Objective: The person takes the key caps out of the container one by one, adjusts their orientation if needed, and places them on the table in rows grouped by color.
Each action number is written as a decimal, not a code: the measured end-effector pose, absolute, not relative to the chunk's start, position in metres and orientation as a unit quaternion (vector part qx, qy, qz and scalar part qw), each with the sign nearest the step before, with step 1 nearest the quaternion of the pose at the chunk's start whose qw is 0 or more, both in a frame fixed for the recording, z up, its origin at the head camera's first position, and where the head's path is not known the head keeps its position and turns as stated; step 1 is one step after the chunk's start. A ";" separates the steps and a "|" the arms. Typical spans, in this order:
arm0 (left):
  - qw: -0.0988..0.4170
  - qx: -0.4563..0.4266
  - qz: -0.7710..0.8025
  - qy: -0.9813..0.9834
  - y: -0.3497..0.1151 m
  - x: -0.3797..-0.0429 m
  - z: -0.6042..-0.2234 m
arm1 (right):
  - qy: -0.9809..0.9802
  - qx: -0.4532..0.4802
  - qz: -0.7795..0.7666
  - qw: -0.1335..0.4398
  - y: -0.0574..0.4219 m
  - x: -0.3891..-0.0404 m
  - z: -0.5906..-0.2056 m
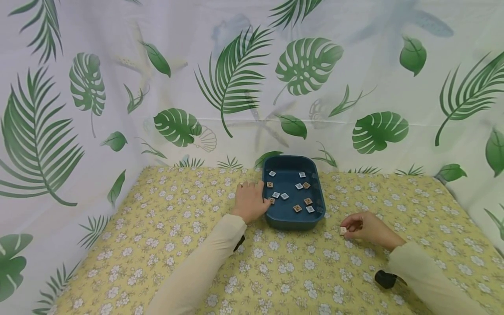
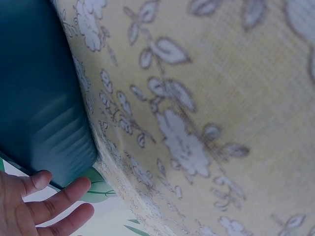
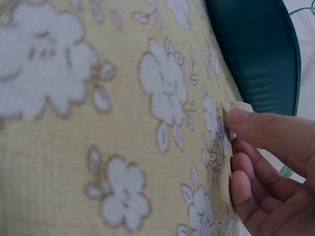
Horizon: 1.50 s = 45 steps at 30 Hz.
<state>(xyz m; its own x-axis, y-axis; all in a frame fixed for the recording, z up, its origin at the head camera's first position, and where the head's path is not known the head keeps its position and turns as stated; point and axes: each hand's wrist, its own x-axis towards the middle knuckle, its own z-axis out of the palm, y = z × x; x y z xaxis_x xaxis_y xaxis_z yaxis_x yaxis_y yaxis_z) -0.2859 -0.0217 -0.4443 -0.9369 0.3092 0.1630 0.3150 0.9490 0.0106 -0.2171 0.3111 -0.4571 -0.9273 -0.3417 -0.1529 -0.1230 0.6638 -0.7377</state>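
Thumb and fingers of my right hand pinch a small pale square tile just above the flowered cloth, right of a dark blue bin. The right wrist view shows the tile at the thumb tip, partly covered by it. Against the bin's left rim rests my left hand, its fingers relaxed and the thumb at the edge. Its fingers spread beside the bin wall in the left wrist view. Several white tiles and brown tiles lie scattered inside the bin.
A yellow flowered cloth covers the table. Behind it hangs a white curtain with green leaf prints, close to the bin's far side. Another hanging sheet borders the table on the left.
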 end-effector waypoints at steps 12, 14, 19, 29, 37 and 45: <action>0.074 -0.159 -0.025 -0.984 -0.022 -0.286 -0.443 | 0.892 -0.145 -0.398 0.157 0.316 -0.219 -0.458; 0.075 -0.161 -0.027 -0.984 -0.022 -0.286 -0.443 | 0.892 -0.144 -0.397 0.164 0.318 -0.219 -0.456; 0.077 -0.162 -0.030 -0.983 -0.022 -0.285 -0.442 | 0.894 -0.150 -0.386 0.171 0.324 -0.222 -0.445; 0.074 -0.159 -0.029 -0.984 -0.022 -0.286 -0.442 | 0.903 -0.180 -0.354 0.163 0.334 -0.235 -0.402; 0.083 -0.163 -0.033 -0.983 -0.023 -0.286 -0.445 | 0.910 -0.186 -0.347 0.131 0.324 -0.252 -0.372; 0.080 -0.164 -0.038 -0.983 -0.023 -0.287 -0.446 | 0.907 -0.185 -0.366 0.098 0.299 -0.273 -0.351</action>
<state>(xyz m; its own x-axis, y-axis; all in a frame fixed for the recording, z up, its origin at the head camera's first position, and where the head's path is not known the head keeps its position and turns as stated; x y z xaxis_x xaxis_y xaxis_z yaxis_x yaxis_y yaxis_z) -0.2873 -0.0231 -0.4456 -0.9337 0.3158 0.1687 0.3277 0.9436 0.0478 -0.2730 0.2990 -0.3512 -0.9127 -0.4066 -0.0420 -0.2638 0.6644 -0.6993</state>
